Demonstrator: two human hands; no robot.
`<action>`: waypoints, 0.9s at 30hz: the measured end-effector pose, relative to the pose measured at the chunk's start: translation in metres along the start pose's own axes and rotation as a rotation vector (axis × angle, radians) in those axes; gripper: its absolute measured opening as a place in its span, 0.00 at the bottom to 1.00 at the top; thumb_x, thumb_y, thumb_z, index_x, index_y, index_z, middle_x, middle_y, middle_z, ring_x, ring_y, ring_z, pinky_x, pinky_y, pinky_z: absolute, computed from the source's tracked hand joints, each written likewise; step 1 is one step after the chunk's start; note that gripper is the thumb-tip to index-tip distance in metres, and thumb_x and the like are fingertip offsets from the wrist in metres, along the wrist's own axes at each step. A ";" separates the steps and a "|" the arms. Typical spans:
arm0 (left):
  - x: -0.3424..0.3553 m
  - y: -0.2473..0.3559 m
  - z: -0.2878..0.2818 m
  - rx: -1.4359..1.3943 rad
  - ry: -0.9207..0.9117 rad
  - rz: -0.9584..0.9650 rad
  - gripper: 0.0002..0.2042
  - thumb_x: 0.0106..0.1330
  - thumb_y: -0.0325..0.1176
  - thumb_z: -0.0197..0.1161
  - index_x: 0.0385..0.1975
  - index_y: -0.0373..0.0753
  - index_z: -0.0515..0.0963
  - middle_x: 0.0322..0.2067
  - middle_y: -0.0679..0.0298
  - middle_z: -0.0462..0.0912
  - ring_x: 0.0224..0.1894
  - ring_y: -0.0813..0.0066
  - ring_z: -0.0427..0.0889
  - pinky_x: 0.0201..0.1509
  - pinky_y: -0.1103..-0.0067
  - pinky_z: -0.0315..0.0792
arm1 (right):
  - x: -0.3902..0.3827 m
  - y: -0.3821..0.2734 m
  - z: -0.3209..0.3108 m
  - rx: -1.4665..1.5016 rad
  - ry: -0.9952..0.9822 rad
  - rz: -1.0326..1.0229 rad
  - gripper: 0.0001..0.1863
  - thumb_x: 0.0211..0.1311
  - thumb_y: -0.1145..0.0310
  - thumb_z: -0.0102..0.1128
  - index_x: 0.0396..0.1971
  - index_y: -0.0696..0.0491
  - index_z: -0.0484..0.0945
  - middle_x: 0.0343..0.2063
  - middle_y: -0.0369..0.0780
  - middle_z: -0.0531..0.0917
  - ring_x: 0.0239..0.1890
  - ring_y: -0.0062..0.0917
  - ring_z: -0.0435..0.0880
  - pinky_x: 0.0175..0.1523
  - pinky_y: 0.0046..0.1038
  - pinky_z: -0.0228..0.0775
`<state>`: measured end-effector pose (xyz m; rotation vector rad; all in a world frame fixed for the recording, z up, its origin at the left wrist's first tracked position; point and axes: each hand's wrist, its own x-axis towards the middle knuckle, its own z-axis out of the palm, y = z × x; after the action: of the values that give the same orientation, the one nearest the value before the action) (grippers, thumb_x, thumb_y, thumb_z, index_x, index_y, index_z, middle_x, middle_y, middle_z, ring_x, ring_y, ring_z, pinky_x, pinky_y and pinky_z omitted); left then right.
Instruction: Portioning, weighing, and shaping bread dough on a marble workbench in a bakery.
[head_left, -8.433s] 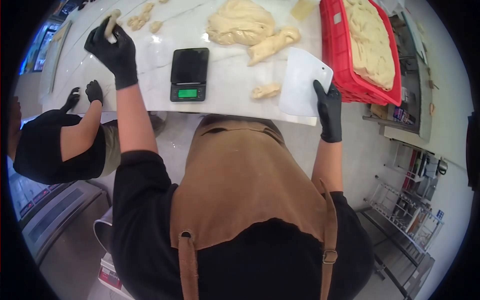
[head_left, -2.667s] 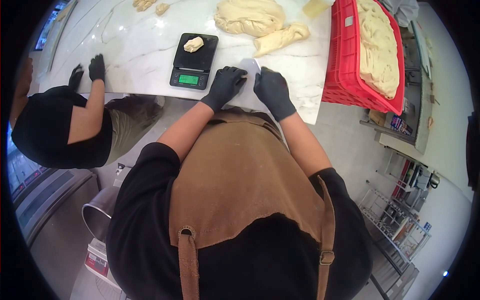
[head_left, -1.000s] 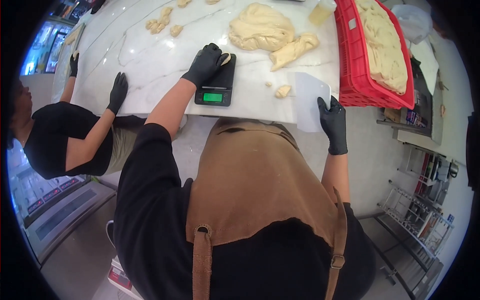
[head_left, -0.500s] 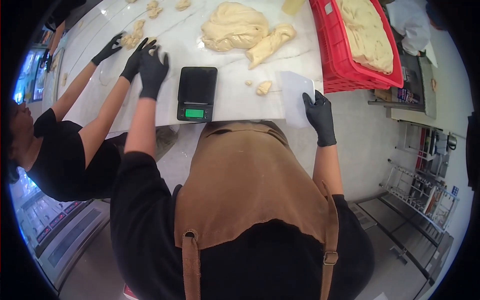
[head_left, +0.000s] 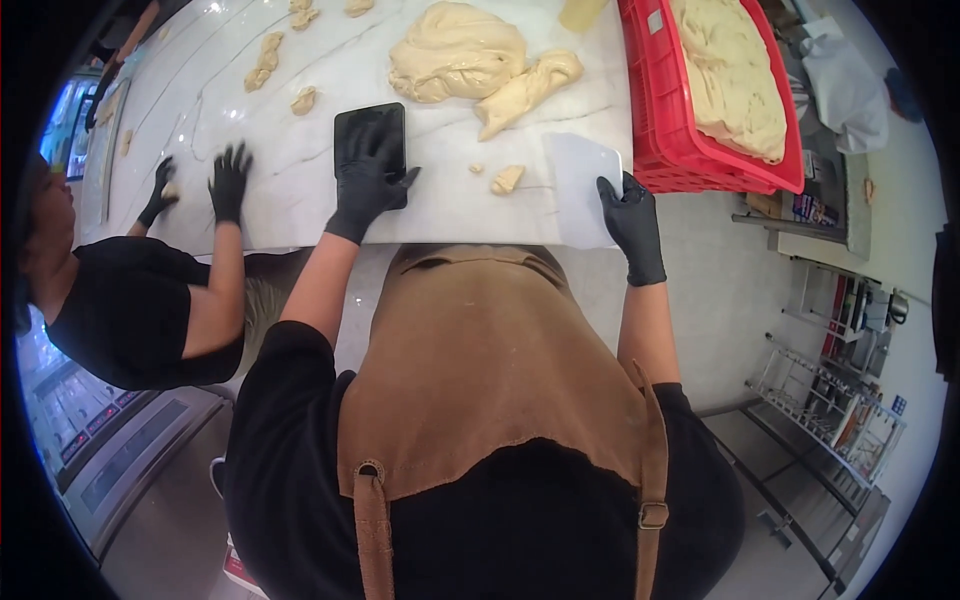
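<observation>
My left hand (head_left: pixel 366 182), in a black glove, is over the black kitchen scale (head_left: pixel 378 116) and covers its display. Its thumb sticks out to the right and its fingers, slightly blurred, are spread with nothing visible in them. In my right hand (head_left: pixel 632 222), also gloved, is a white translucent dough scraper (head_left: pixel 580 190), gripped by its right edge at the table's edge. Left of the scraper lie a small dough piece (head_left: pixel 508 180) and a tiny scrap (head_left: pixel 476 168). Farther back rest a large dough mass (head_left: pixel 455 52) and a long dough strip (head_left: pixel 530 90).
A red crate (head_left: pixel 655 130) holding a tub of dough (head_left: pixel 735 80) stands at the table's right. Several dough pieces (head_left: pixel 264 62) lie at the far left of the marble table (head_left: pixel 290 190). A co-worker's gloved hands (head_left: pixel 230 182) are left of mine, one by a dough piece.
My left hand has moved right, from beside the co-worker's hands onto the scale. A dough piece now lies farther back on the table there. The co-worker's hands have come nearer and apart.
</observation>
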<state>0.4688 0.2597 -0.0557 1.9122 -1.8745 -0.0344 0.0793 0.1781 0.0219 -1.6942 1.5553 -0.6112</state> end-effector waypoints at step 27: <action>0.047 0.119 0.116 -0.261 0.081 -0.265 0.11 0.58 0.33 0.68 0.36 0.40 0.75 0.35 0.54 0.80 0.41 0.52 0.79 0.42 0.60 0.73 | 0.061 0.027 -0.016 -0.495 -0.405 -0.558 0.11 0.60 0.66 0.59 0.40 0.55 0.81 0.29 0.50 0.84 0.32 0.47 0.84 0.39 0.43 0.77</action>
<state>0.3220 0.1837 -0.1054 1.9313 -1.4739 -0.2680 0.0596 0.1150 0.0025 -2.4764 0.9830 -0.1161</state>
